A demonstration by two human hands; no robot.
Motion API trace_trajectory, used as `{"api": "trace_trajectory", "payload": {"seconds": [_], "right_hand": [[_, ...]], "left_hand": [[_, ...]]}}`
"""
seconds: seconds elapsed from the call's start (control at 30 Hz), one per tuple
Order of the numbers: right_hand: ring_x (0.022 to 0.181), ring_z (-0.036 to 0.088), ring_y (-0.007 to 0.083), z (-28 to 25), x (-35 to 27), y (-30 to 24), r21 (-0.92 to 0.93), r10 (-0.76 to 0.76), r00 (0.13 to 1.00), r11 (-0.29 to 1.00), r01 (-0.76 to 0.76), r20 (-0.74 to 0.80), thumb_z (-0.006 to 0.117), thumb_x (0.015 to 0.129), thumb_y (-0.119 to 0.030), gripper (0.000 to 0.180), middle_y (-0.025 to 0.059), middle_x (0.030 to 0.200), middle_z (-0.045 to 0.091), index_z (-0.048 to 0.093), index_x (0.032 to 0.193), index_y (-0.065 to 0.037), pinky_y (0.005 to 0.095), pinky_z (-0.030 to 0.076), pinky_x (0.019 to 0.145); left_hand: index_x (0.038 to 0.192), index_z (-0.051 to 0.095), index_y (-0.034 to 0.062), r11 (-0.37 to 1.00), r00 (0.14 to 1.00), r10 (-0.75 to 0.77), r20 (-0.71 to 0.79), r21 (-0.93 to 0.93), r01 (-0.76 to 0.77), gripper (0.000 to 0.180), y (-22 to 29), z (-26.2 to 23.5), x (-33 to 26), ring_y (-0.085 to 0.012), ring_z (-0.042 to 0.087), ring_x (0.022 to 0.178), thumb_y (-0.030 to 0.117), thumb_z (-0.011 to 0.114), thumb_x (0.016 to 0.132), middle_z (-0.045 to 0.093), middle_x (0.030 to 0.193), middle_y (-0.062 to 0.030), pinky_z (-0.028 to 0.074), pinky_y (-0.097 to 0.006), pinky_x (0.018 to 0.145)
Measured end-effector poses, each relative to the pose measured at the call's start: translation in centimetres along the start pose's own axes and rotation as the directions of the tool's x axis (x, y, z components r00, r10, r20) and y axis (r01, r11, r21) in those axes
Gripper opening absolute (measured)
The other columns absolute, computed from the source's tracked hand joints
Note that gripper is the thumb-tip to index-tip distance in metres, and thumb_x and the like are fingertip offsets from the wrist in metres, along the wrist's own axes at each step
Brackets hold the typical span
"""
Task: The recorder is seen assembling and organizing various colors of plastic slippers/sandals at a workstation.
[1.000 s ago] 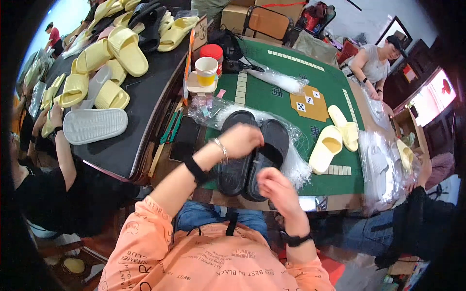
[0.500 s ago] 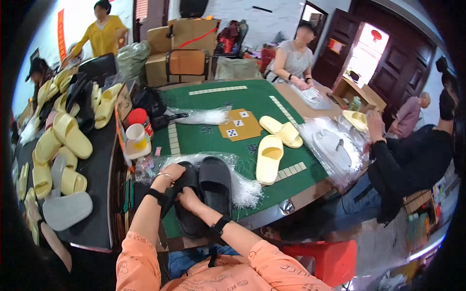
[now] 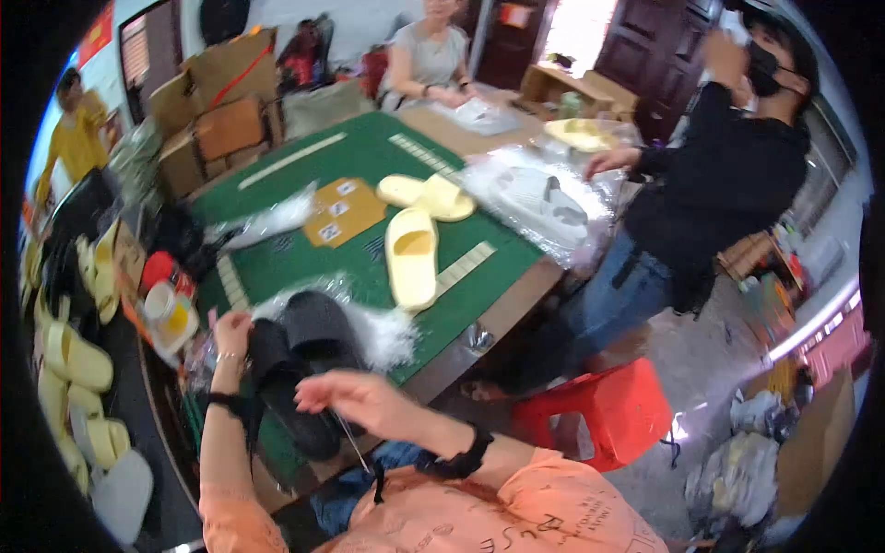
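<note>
A worker's left hand [image 3: 230, 332] pinches the clear bag [image 3: 369, 327] at nine o'clock, steadying black slippers [image 3: 295, 369] while the spread right hand [image 3: 346, 396] hovers over them.

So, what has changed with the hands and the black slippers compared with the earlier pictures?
The left hand has moved from on top of the black slippers to their far left edge, by the clear plastic bag. The right hand has lifted from the near end and now hovers over them; whether it touches is unclear. The slippers stay side by side on the green table, and the yellow slippers stay in place.
</note>
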State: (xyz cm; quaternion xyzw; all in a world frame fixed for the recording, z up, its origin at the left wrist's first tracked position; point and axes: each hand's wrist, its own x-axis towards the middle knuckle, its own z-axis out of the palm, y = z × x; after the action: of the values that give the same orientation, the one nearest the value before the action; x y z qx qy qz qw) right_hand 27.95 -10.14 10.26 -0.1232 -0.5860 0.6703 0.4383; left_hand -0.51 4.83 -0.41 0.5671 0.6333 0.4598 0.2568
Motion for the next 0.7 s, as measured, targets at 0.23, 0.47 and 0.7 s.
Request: {"api": "trace_trajectory", "payload": {"seconds": [0.23, 0.47, 0.7], "right_hand": [[0.07, 0.052, 0.0102, -3.1, -0.7, 2.0, -0.658, -0.112, 0.937, 0.739, -0.143, -0.33, 0.051, 0.084, -0.008, 0.019, 0.0035, 0.093, 0.056, 0.06, 0.098, -0.002, 0.0182, 0.042, 0.062], [0.048, 0.042, 0.0064, -3.8, -0.3, 8.4, 0.409, 0.744, 0.602, 0.665, -0.625, -0.291, 0.05, 0.084, -0.013, 0.021, 0.0012, 0.065, 0.052, 0.054, 0.099, 0.001, 0.0159, 0.029, 0.04], [0.043, 0.041, 0.0102, -5.7, 5.2, 11.2, 0.321, 0.724, 0.544, 0.682, -0.657, -0.424, 0.048, 0.082, -0.012, 0.013, 0.0028, 0.056, 0.047, 0.05, 0.076, -0.002, 0.0216, 0.029, 0.035]], "left_hand": [[0.09, 0.054, -0.0009, 0.928, 0.977, -0.136, 0.166, -0.323, 0.184, 0.013, 6.3, 3.4, -0.4, -0.0146, 0.057, 0.068, 0.005, 0.049, 0.08, 0.055, 0.071, -0.0054, 0.047, -0.024, 0.061], [0.097, 0.059, 0.003, 0.976, 0.956, 0.114, 0.272, 0.148, -0.158, 0.023, 6.9, 4.5, -2.0, -0.0249, 0.057, 0.088, 0.007, 0.049, 0.076, 0.061, 0.092, -0.0138, 0.043, -0.03, 0.079], [0.104, 0.056, 0.0049, 0.941, 0.9, 0.099, 0.424, 0.254, -0.224, 0.028, 5.7, 6.2, -0.7, -0.0307, 0.053, 0.095, 0.015, 0.045, 0.08, 0.058, 0.098, -0.0172, 0.04, -0.034, 0.084]]}}
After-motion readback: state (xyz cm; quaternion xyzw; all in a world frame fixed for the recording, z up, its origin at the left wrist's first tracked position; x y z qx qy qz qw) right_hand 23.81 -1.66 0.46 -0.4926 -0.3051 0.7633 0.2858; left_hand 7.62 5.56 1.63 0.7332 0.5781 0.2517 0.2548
